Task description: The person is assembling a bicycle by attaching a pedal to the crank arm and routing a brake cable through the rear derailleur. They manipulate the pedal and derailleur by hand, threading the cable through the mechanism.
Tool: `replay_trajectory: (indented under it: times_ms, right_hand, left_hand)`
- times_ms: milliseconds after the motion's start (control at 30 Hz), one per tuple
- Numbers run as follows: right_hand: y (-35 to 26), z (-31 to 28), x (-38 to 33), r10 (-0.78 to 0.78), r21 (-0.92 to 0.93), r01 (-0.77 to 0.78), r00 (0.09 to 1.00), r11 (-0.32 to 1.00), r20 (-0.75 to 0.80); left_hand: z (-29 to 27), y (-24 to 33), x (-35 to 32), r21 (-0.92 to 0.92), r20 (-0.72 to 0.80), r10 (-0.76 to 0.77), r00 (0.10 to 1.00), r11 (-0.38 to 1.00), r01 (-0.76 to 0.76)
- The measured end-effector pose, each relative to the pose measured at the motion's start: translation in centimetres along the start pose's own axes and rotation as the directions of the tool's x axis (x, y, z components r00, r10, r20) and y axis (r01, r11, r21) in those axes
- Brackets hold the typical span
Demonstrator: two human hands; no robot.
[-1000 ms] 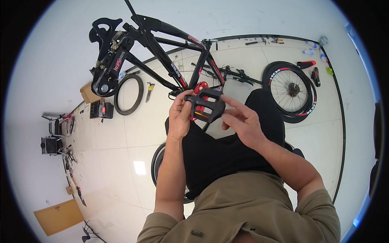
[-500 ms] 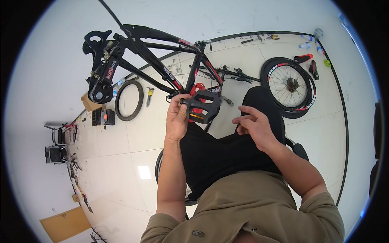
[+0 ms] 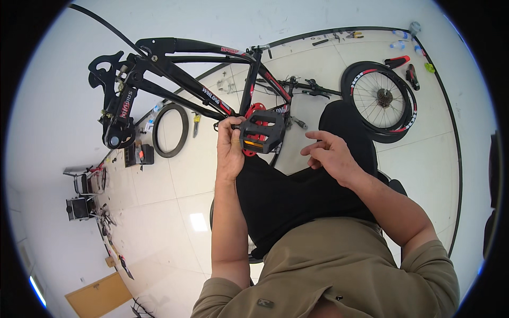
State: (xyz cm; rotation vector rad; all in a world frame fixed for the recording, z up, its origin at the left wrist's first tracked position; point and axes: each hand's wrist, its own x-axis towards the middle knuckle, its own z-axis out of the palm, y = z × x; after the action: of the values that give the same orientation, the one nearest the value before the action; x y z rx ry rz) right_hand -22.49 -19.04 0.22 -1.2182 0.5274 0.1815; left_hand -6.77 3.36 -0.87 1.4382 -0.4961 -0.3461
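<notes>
Between the fingers and thumb of my left hand [image 3: 230,151] is the spindle end of a black bicycle pedal [image 3: 269,130] with an orange reflector. Just behind the pedal shows the red chainring [image 3: 249,152] of a black bicycle frame [image 3: 196,87], partly hidden by pedal and hand. The frame stretches away to the left, its rear derailleur [image 3: 127,103] near the far left end. My right hand [image 3: 333,156] hovers over my lap, to the right of the pedal, fingers spread and holding nothing.
A wheel with a cassette [image 3: 383,98] lies on the floor at right, beside the handlebar [image 3: 313,90]. Leftward are a loose tyre [image 3: 170,131], a yellow-handled tool [image 3: 196,125] and a black box [image 3: 142,154]. Along the far wall lie tools [image 3: 354,35] and plastic bottles [image 3: 398,45].
The left end of the frame has shifted left in the view. My left hand keeps hold of the pedal, and my right hand has barely moved.
</notes>
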Motion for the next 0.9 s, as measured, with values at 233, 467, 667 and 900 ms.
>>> replay_trajectory:
  times_ms: [233,467,667,900]
  right_hand:
    - [-0.1,0.4,0.1,-0.028,0.105,0.021,0.997,0.994,0.070]
    - [0.1,-0.1,0.5,-0.006,0.071,0.004,0.999,0.997,0.032]
    - [0.5,0.0,0.6,0.003,0.083,-0.007,0.999,0.996,0.043]
    - [0.2,0.3,0.1,0.014,0.066,-0.016,0.999,0.998,0.044]
  left_hand:
    - [-0.3,-0.7,0.1,0.038,-0.036,0.017,0.999,0.999,-0.016]
    - [0.3,-1.6,-0.6,0.435,-0.136,0.276,0.951,0.879,-0.193]
    - [-0.7,-2.5,-0.4,0.464,-0.078,0.435,0.897,0.812,-0.354]
    - [-1.1,0.8,0.3,0.523,0.021,0.296,0.955,0.811,-0.263]
